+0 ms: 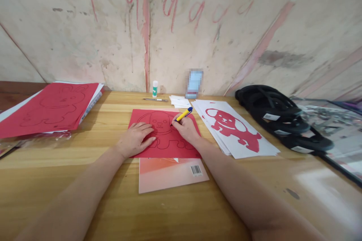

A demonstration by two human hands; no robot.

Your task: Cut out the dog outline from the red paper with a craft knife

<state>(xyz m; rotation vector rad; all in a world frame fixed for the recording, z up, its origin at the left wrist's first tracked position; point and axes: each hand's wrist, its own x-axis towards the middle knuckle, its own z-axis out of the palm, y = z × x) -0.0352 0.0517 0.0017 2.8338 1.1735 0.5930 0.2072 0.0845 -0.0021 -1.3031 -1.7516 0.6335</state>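
Red paper (pixel 166 147) pinned flat under left hand (pixel 135 138), fingers spread; right hand (pixel 185 128) angled inward, grip closed around yellow-blue pen (pixel 183 115), tip on the dog outline (pixel 162 128).

Hands (pixel 135 138) on red dog sheet (pixel 164 135)

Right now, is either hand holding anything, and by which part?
The right hand grips a yellow craft knife near its lower, tip end. The left hand only presses flat on the red paper.

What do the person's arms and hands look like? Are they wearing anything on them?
Both arms are bare right up to the picture's edge: no sleeves show. The left hand and right hand wear no gloves, and no rings, watch or bracelets can be seen. Fingernails look short and unpainted, though they are small in the view.
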